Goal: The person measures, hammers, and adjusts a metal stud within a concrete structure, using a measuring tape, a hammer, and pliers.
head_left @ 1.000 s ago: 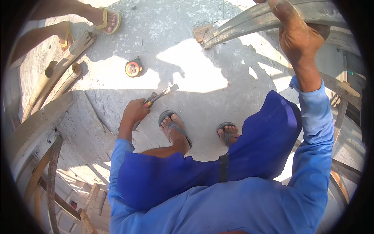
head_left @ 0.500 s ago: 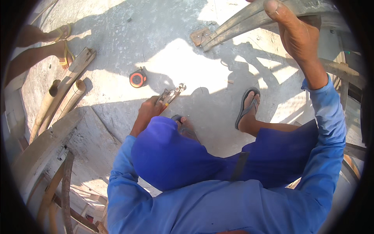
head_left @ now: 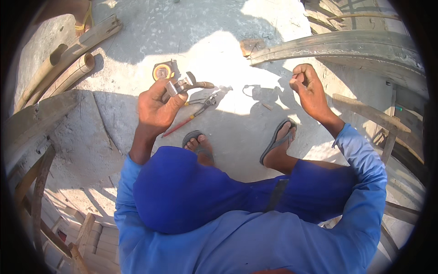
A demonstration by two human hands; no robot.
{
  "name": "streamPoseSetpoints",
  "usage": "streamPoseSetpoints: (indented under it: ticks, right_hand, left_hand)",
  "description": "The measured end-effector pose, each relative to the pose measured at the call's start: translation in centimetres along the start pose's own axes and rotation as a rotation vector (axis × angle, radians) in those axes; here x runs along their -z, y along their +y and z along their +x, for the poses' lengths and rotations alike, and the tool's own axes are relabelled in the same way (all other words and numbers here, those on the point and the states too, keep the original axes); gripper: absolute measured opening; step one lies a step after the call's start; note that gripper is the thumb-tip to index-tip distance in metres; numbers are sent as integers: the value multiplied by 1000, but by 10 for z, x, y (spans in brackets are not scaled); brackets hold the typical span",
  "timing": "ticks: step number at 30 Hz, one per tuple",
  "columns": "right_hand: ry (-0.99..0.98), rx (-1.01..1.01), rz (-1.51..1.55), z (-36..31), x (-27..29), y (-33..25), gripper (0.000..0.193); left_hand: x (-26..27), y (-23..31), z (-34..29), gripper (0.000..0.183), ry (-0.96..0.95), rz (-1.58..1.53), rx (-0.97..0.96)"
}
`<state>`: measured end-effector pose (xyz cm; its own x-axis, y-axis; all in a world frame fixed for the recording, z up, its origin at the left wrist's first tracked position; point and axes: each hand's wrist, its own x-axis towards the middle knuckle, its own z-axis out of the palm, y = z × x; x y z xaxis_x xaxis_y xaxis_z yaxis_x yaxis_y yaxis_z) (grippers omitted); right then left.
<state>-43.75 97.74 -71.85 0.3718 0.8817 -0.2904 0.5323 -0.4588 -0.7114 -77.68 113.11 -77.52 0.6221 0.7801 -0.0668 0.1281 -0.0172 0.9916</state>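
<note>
My left hand [head_left: 156, 104] is raised off the floor and closed around a hammer [head_left: 184, 84], gripping it close to its shiny metal head. The brown handle points to the right. Beyond that hand, a round tape measure [head_left: 163, 71] lies on the concrete. Pincers [head_left: 209, 101] with a red handle rest on the floor just right of the same hand. My right hand [head_left: 311, 93] is held up in front of the long curved timber, apart from it, its fingers curled and pinched toward the thumb. Whatever they hold, if anything, is too small to make out.
The curved timber [head_left: 346, 45] slopes across the upper right, its end by a small wood block [head_left: 252, 46]. Bamboo poles [head_left: 73, 73] lie at upper left, near another person's sandalled foot [head_left: 83, 20]. More timbers [head_left: 374, 114] stand at right. My sandalled feet [head_left: 279, 140] are on the concrete.
My left hand has left the tools on the floor and come up with the hammer. The right hand has let go of the timber and moved down and left, its fingers curling in.
</note>
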Motion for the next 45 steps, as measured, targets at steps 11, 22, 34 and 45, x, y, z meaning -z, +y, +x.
streamPoseSetpoints:
  ticks: [11, 22, 34, 45]
  right_hand:
    - [-305, 111, 280, 23, -156, -5, 32]
    - [-334, -548, 754, 22, -174, 13, 32]
    - [-217, -576, 1019, 30, -172, 33, 24]
    - [-327, -573, 1221, 25, -177, 70, 19]
  left_hand:
    - [-76, -8, 46, 43, -119, -287, 355]
    - [-106, -47, 13, 97, -405, 403, 454]
    - [-115, -68, 31, 72, -427, 645, 62]
    - [-100, -53, 53, 39, -432, 481, 453]
